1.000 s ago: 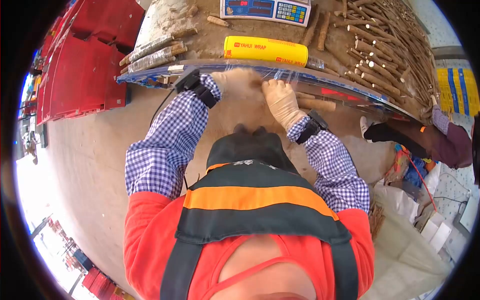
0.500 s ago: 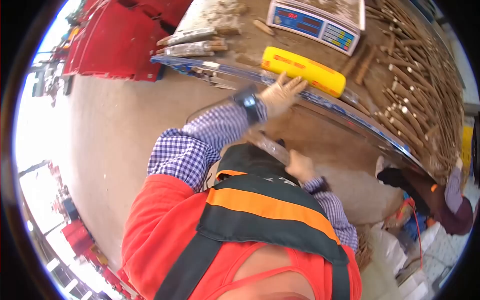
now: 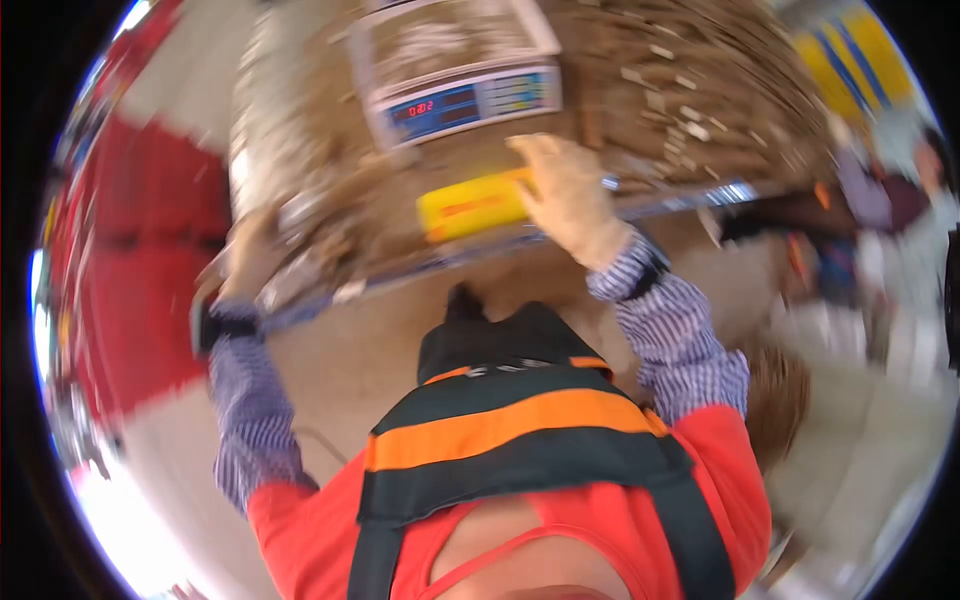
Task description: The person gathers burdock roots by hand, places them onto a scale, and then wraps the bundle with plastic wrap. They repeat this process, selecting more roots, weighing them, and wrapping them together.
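Observation:
My left hand (image 3: pixel 252 250), smeared by motion, is at the table's left end, right beside some plastic-wrapped bundles of brown sticks (image 3: pixel 305 212). Its fingers blur into the bundles, and I cannot tell whether it grips one. Over the right end of a yellow roll (image 3: pixel 470 207) with red print, my right hand (image 3: pixel 572 195) is open, pale and gloved-looking, its fingers stretched out. The roll lies along the table's front edge (image 3: pixel 440 262). The hand hides the roll's right end.
Behind the roll stands a white weighing scale (image 3: pixel 520 92) with red digits and a tray. Many brown sticks (image 3: pixel 690 90) cover the table's right side. Red covered objects (image 3: pixel 150 270) stand at left. Another person (image 3: pixel 880 200) is at the far right.
My left hand has moved from the yellow roll to the bundles at left. My right hand, earlier holding a wrapped bundle low by my body, has risen to the roll. The view has turned.

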The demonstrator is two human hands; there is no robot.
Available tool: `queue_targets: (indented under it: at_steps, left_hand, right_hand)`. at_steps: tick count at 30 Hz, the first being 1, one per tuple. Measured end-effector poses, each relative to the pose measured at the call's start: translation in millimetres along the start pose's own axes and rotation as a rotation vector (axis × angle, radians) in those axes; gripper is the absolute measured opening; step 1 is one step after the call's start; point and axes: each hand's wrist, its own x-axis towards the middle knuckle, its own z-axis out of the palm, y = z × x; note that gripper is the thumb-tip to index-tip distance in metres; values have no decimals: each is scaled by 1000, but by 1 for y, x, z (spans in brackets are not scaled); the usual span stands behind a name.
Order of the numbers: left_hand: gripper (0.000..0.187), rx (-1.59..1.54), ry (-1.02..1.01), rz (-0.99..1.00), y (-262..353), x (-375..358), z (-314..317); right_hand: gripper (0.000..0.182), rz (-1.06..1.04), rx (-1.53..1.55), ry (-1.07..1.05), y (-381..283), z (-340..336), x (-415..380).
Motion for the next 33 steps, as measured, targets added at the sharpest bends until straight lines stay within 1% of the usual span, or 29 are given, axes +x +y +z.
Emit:
queue_targets:
  at_steps: [1,2,3,4,5,6,8,9,10,11,12,13,14,15,16,17,18,19,20,21,22,23,24,25,26,28,30,31,33]
  left_hand:
    - [58,7,16,52,-84,-3,20]
    - [66,221,-53,117,-163,-8,39]
    - [73,205,-191,107,-199,-9,51]
    - [70,5,-344,7,-229,-16,68]
    - [67,-280,-421,-152,-258,-24,88]
    - [64,-561,-498,-327,-272,-24,99]
    - [59,-622,-634,-509,-220,-11,71]
    - [51,-340,-634,-304,-263,-16,89]
    - [45,-62,-617,-95,-230,2,77]
    - [52,-76,-832,-234,-197,16,48]
    - [61,275,-928,-180,-244,21,68]
    - [65,548,-1044,-169,-203,43,54]
    - [70,826,-1146,-159,-131,69,37]
    - [54,843,-1012,-61,-90,86,40]
    - [38,667,-909,179,-59,103,52]
    - [28,-50,-751,189,17,124,34]
    - [31,-272,-756,201,81,146,32]
    - [31,-487,-920,9,147,174,36]
    - [29,-606,-818,130,181,195,67]
    - [27,-498,-572,648,229,227,89]
    - [24,-606,-620,317,271,256,123]
    - [23,-716,-479,419,313,292,162]
    - [26,-711,-345,468,356,328,196]
    - [37,-630,-347,481,394,368,229]
    - [57,-532,-305,365,435,401,248]
    - [73,-268,-213,314,502,446,275]
    - [85,-98,-483,253,535,485,296]
    - [95,-4,-624,294,543,503,305]
    - [103,-59,-708,303,540,518,315]
  right_hand:
    - [47,13,88,48,11,8,-13]
    - [46,51,61,-41,16,4,-19]
    - [42,36,-19,-78,18,5,-30]
    - [42,76,-51,-56,21,6,-41]
    - [40,152,-33,-124,28,7,-53]
    - [37,220,-6,-194,36,5,-62]
    - [35,336,31,-162,57,-4,-81]
    - [33,437,83,-143,66,-10,-94]
    - [31,489,112,-128,79,-18,-103]
    - [31,580,187,-145,94,-25,-111]
    - [31,668,264,-159,112,-31,-120]
    - [31,707,319,-117,132,-36,-128]
    - [31,741,373,-72,156,-40,-133]
    - [29,785,360,-43,177,-50,-135]
    - [29,819,391,10,202,-56,-138]
    - [28,799,332,51,233,-59,-141]
    - [28,774,277,85,266,-59,-141]
    - [28,783,250,115,299,-60,-137]
    - [28,790,229,152,330,-60,-130]
    - [29,811,242,178,353,-65,-116]
    - [30,763,135,239,383,-61,-105]
    - [30,755,166,278,394,-67,-87]
    - [30,748,193,318,403,-73,-68]
    - [30,734,196,342,421,-69,-58]
    - [30,720,200,366,438,-62,-49]
    - [31,694,256,357,451,-61,-37]
    - [31,703,301,347,459,-60,-41]
    - [32,766,331,293,464,-60,-47]
    - [30,807,352,281,471,-65,-63]
